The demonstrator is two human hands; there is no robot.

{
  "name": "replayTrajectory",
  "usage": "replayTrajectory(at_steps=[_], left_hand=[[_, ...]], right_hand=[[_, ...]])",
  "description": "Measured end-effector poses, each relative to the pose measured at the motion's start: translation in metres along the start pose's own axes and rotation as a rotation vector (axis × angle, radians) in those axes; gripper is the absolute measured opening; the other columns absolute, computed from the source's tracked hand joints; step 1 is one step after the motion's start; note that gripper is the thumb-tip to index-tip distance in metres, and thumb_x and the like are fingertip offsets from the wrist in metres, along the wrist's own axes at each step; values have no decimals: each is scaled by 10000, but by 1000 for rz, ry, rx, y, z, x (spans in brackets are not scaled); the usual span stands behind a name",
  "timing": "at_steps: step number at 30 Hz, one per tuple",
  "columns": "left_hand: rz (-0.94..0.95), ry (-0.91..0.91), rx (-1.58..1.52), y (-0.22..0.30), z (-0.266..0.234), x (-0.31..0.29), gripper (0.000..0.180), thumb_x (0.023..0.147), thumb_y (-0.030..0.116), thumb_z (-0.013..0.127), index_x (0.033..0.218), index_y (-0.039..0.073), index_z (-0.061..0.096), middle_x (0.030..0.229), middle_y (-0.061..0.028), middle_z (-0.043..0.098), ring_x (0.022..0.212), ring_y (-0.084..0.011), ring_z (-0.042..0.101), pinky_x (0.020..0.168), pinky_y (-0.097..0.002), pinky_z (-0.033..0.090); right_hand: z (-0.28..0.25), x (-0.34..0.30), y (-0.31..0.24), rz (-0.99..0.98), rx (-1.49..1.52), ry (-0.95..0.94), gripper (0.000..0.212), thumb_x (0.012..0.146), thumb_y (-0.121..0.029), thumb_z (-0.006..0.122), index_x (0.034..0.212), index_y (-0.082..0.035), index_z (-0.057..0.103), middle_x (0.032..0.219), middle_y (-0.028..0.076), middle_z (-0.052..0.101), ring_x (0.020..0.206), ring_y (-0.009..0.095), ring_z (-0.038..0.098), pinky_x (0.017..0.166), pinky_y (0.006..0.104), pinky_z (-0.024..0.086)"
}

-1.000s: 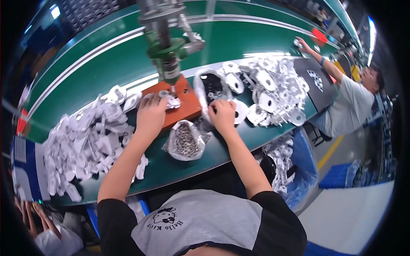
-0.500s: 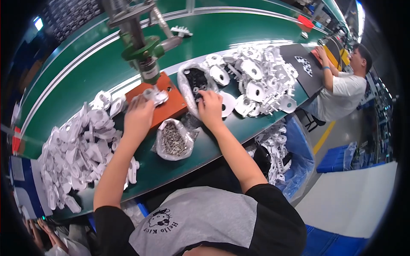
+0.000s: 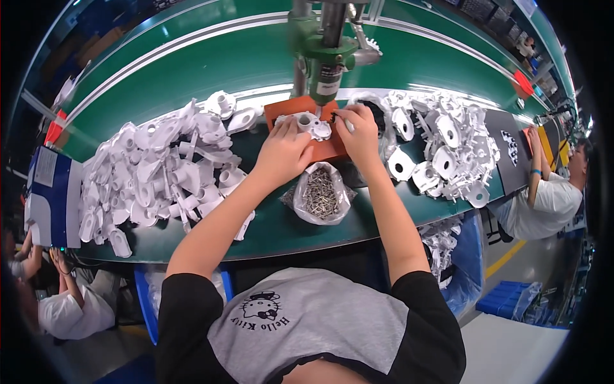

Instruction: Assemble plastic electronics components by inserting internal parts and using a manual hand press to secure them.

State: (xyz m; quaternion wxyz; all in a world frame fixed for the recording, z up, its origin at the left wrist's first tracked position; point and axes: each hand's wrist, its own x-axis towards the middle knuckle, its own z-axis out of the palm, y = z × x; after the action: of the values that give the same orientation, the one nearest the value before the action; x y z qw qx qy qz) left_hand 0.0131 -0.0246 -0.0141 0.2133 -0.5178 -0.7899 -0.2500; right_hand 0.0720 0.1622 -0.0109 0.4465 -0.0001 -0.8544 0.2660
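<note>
A white plastic part with round openings lies on the orange block, under the tip of a green screw-driving machine. My left hand holds the white part from its left side, fingers bent over it. At its right, my right hand pinches a small black piece close to the machine's tip; its exact shape is too small to tell. Just in front of the block stands a clear bag of screws. Beyond my right hand, a bag of black pieces is partly hidden.
Loose white plastic parts are heaped on the left, and a second heap of flat white pieces lies on the right. A blue-lined bin stands below the table edge. One co-worker is at the right, another at lower left.
My right hand has left the bag of black pieces and come to the white part with a small black piece. The left hand stays on the white part. The view has swung left.
</note>
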Motion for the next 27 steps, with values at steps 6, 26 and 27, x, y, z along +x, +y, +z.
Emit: replayTrajectory(at_steps=[6, 26, 27], left_hand=[[15, 29, 19, -4, 1, -1, 221, 758, 194, 629, 881, 22, 567, 1112, -273, 546, 1093, -410, 516, 978, -479, 395], [-32, 186, -29, -2, 12, -13, 247, 708, 250, 626, 824, 34, 597, 1007, -310, 550, 990, -454, 532, 926, -510, 400], [-27, 200, -25, -3, 13, -12, 241, 705, 247, 627, 819, 37, 597, 996, -307, 557, 990, -452, 535, 927, -510, 401]], right_hand=[[20, 8, 9, -53, -24, -275, 128, 731, -119, 648, 841, -77, 696, 912, 60, 687, 884, 225, 626, 752, 361, 450], [10, -4, -11, -251, -208, -435, 261, 858, -97, 566, 1097, -11, 626, 1109, 127, 631, 1052, 286, 572, 895, 397, 411], [10, -4, -13, -252, -227, -426, 264, 851, -89, 567, 1095, -7, 625, 1100, 130, 631, 1022, 290, 574, 881, 397, 420]])
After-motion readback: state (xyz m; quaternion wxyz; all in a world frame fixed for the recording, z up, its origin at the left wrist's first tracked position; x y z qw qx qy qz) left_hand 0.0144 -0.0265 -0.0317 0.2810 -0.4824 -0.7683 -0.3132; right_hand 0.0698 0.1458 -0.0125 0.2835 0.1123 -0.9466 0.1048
